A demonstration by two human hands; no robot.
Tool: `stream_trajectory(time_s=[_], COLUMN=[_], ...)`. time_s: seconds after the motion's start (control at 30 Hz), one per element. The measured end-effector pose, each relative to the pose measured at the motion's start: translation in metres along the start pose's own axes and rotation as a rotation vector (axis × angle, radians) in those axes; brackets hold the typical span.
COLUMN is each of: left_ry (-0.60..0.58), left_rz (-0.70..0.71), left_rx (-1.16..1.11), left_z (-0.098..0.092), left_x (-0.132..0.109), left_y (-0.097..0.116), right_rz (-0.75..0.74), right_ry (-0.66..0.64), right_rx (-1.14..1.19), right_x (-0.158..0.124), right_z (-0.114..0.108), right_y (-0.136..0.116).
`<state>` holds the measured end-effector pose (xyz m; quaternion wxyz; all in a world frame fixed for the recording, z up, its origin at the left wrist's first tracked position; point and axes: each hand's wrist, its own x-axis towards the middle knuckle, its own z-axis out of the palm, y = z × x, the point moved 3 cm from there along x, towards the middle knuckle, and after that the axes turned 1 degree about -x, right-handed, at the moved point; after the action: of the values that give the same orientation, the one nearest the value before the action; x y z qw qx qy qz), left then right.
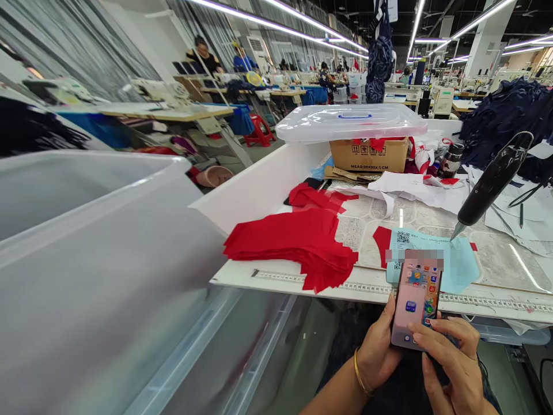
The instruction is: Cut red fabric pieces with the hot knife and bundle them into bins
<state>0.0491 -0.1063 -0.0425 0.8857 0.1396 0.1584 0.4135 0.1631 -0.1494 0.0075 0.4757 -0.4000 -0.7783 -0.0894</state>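
Two hands hold phone (417, 302): left hand (378, 353) wraps its side, right hand (451, 360) seemingly pinches lower corner.

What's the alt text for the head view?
The left hand grips a pink smartphone, lit screen up, while the right hand rests a finger on its lower edge. Beyond, a stack of cut red fabric pieces lies on a white worktable, beside a large translucent plastic bin.
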Motion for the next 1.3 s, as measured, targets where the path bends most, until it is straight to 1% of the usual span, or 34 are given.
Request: stream_trajectory(time_s=[0.07,0.23,0.4,0.5,0.67,0.93,1.17,1.3], left_ry=[0.001,0.069,0.066,0.061,0.051,0.085,0.034,0.053], left_rz=[-0.002,-0.012,-0.041,-0.059,-0.077,-0.064,-0.081,-0.080], left_rx=[0.008,0.006,0.011,0.039,0.057,0.042,0.067,0.076], left_z=[-0.001,-0.007,-0.010,-0.011,-0.008,-0.008,-0.005,-0.007], left_x=[-0.001,-0.003,-0.005,-0.005,-0.004,-0.004,-0.004,-0.004], left_y=[0.001,-0.002,-0.006,-0.008,-0.009,-0.011,-0.010,-0.010], right_rz=[0.016,0.102,0.204,0.224,0.225,0.240,0.260,0.277], right_ry=[0.030,0.090,0.136,0.154,0.159,0.158,0.141,0.124], right_rx=[0.004,0.003,-0.037,-0.035,-0.032,-0.044,-0.035,-0.028], right_x=[0.000,0.001,-0.005,-0.009,-0.009,-0.009,-0.013,-0.015], right_z=[-0.001,-0.001,0.003,0.006,0.006,0.004,0.005,0.007], right_y=[0.001,0.002,0.005,0.007,0.008,0.009,0.010,0.011])
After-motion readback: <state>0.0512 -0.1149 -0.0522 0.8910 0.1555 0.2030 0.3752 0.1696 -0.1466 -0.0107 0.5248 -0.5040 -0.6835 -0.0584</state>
